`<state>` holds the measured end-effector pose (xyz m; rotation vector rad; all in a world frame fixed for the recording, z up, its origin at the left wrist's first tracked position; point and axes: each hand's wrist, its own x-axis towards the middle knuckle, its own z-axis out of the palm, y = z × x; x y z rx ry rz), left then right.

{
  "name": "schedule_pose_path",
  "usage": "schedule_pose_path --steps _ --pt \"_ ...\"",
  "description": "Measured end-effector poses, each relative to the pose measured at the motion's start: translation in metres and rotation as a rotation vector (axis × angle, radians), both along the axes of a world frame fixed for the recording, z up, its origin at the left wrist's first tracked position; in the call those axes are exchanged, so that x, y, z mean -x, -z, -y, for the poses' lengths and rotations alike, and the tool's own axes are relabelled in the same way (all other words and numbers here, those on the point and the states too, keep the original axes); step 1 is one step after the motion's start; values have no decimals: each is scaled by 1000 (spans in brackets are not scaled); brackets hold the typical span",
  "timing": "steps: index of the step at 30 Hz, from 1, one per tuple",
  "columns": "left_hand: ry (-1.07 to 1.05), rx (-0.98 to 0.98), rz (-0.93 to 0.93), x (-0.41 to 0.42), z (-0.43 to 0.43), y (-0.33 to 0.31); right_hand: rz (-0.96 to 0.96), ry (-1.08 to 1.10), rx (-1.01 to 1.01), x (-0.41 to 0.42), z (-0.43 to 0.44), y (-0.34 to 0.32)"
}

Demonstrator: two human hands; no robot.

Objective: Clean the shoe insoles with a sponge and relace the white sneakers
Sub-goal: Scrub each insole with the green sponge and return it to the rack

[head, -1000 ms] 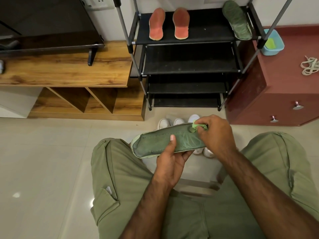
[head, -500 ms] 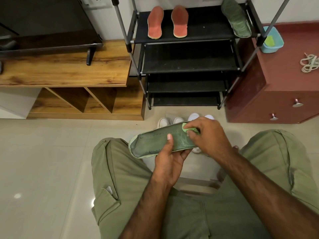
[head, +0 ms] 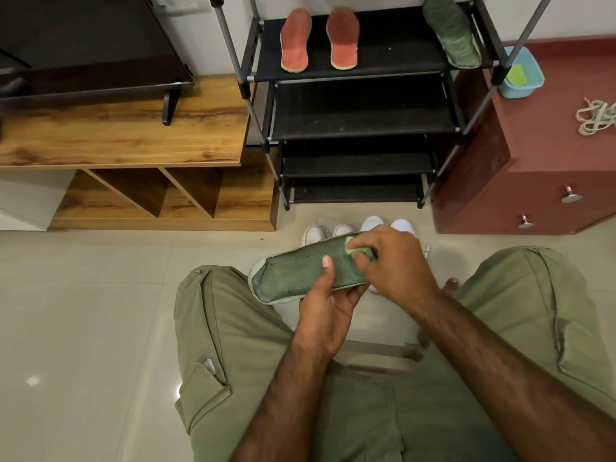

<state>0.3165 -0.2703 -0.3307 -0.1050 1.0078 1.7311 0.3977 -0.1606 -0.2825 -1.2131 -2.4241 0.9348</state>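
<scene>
Insoles: two orange, two green; sneakers: four; held sponge: one.

A black metal shoe rack stands far centre, between a wooden bench left and a reddish-brown drawer cabinet right. On its top shelf lie two orange insoles left, a green insole right. A blue plastic tub and coiled white laces sit on the cabinet. Nearer, before the rack, stand white sneakers.

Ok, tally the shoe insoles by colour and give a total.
Orange flat foam insoles: 2
Dark green stitched fabric insoles: 2
Total: 4
</scene>
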Motion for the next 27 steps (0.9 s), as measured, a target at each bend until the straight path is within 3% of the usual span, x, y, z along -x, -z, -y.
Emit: schedule_pose_path --steps 2,6,11,15,19,23,27 --pt "5 -20 5 2 1 2 -17 -58 36 1 5 -1" --pt "-10 6 9 -2 -1 -1 19 202 -26 0 -7 1" --pt "24 -11 -11 1 1 3 -21 -90 57 5 8 -3" --pt "16 11 -3 -1 -2 -1 10 123 -16 4 -5 -3" --pt "39 15 -16 3 2 4 -13 -147 74 4 13 -6" --pt "15 5 -5 1 -2 -1 19 102 46 1 -6 0" --pt "25 -10 -17 2 0 1 -3 -78 50 3 9 -2"
